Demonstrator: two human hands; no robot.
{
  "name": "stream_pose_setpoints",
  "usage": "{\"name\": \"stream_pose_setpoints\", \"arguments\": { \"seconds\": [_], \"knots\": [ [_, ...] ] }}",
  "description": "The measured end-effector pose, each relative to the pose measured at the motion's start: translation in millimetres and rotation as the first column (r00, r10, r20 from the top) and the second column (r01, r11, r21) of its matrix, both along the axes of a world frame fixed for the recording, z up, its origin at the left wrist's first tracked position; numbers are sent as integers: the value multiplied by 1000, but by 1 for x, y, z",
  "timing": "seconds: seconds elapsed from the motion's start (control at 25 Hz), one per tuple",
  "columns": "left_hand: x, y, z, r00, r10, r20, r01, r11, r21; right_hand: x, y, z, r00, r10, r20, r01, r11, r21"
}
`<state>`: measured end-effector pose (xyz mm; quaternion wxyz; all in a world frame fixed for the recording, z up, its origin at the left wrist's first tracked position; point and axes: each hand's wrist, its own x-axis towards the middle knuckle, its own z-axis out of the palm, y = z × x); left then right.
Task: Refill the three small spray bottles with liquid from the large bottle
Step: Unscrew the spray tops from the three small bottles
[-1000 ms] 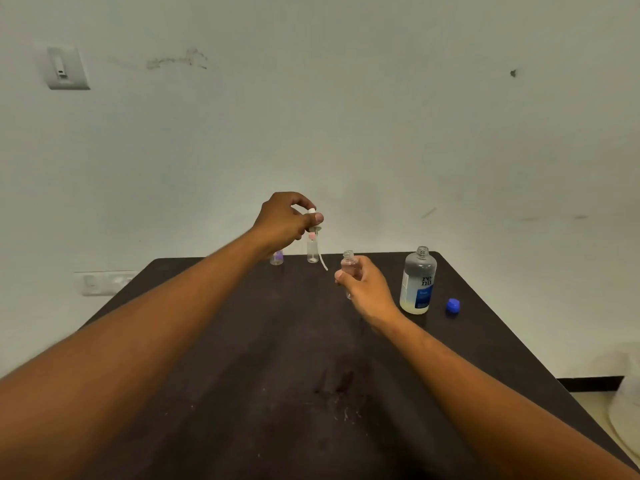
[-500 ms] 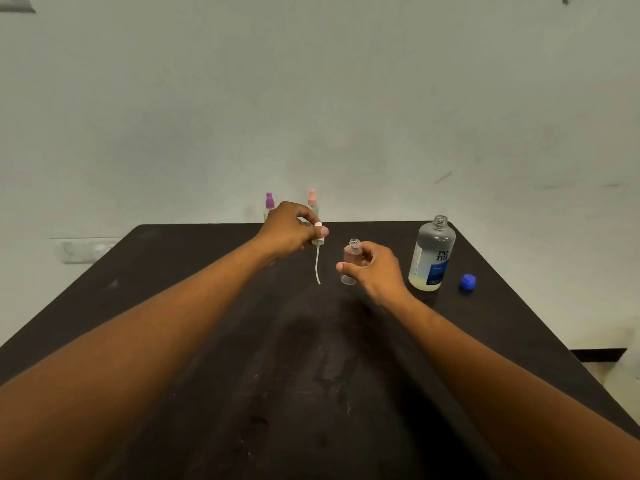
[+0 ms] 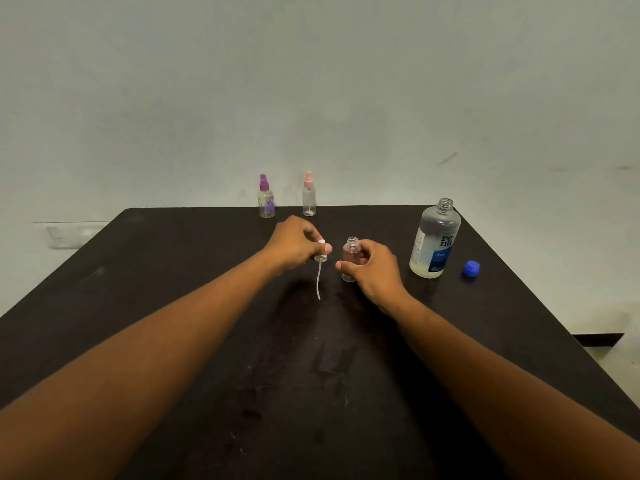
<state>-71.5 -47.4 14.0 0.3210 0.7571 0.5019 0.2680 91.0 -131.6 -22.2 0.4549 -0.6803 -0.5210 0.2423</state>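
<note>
I am holding the small uncapped spray bottle (image 3: 350, 255) upright near the middle of the dark table (image 3: 173, 289), my right hand (image 3: 372, 270) wrapping it with thumb and fingers curled round its clear plastic body; its threaded neck is standing open above my grip, and I cannot tell how much liquid it is holding. Just beside it, my left hand (image 3: 294, 244) is pinching the white spray head (image 3: 321, 250) between thumb and fingers, with its thin white dip tube (image 3: 319, 280) hanging down toward the tabletop.

To the right, the large bottle (image 3: 435, 239) is standing uncapped: rounded translucent plastic, threaded neck, pale liquid showing in its lower part. I am reading "re-nu" on its white-and-blue label; the smaller print is too fine to read. Its blue ribbed cap (image 3: 471, 269) is lying on the table just to the right of it.

At the far edge, two more small clear bottles are standing side by side with their pumps on: the purple-topped bottle (image 3: 266, 201), carrying a purple printed pattern, and the pink-topped bottle (image 3: 309, 199), slimmer and plain.

The table is matte and dark, with faint scuffs and pale specks nearer to me. Behind it a plain, off-white wall (image 3: 346, 81) is rising, with a few small marks on it.
</note>
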Motion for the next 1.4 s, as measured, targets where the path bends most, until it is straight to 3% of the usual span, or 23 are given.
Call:
{"name": "stream_pose_setpoints", "arguments": {
  "seconds": [0.2, 0.68, 1.4],
  "knots": [
    [11, 7, -14, 994, 26, -102, -27, 1000, -13, 2, -3, -1, 999, 41, 8, -41, 999, 28],
    [13, 15, -24, 971, 75, -228, -72, 997, 23, 10, -4, -1, 964, 45, -261, -25, 996, 80],
    [5, 3, -15, 960, 107, -259, -109, 994, 7, 11, -14, 12, 960, 31, -280, -2, 995, 103]
  ]
}}
